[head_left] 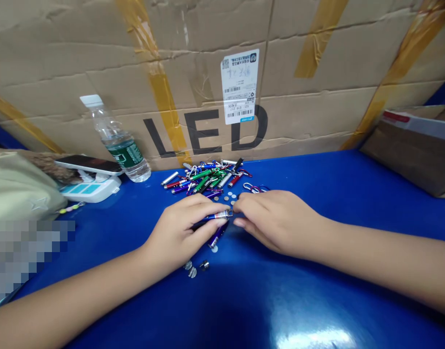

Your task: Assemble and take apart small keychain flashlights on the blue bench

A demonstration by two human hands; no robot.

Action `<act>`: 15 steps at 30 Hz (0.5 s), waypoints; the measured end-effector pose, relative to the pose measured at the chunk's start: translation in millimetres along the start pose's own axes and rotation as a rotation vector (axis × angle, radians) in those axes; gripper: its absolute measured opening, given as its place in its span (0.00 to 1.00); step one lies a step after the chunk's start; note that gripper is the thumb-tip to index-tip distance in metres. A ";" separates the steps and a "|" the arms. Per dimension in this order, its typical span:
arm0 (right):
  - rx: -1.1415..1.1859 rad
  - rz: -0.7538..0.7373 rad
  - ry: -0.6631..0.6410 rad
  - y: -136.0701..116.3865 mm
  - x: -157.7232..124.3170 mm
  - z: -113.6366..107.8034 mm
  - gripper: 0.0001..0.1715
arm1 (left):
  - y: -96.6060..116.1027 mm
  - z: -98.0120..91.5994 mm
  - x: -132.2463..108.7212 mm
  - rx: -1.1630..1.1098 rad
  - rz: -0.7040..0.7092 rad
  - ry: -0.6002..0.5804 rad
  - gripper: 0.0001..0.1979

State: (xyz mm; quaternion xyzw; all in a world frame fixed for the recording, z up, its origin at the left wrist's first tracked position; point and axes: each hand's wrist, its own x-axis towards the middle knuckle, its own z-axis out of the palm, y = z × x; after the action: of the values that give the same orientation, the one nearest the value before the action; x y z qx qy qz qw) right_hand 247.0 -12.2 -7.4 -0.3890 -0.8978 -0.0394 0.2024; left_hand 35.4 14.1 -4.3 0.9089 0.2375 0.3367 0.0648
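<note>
we note the left hand point(178, 232) curled around a blue mini torch point(217, 215), thumb and fingers pinching its barrel just above the blue table point(316, 291). the right hand point(276, 218) meets it, fingertips pressed together on the silver end. risks, in our judgement: loose caps point(195, 269) lie beside the left wrist and button cells point(230, 197) just ahead of the knuckles, so a sliding wrist could scatter them. a purple torch point(218, 235) under the left fingers could roll on the glossy surface.
</note>
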 end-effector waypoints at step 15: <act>0.319 0.178 -0.113 -13.3 4.7 0.6 0.15 | -3.0 5.6 -6.9 0.046 0.124 0.001 0.11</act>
State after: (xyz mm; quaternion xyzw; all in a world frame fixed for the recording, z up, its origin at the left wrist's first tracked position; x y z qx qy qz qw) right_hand 234.3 -18.1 -4.9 -0.4315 -0.8647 0.1432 0.2134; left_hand 33.2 13.7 -13.5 0.9229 0.1885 0.3350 0.0226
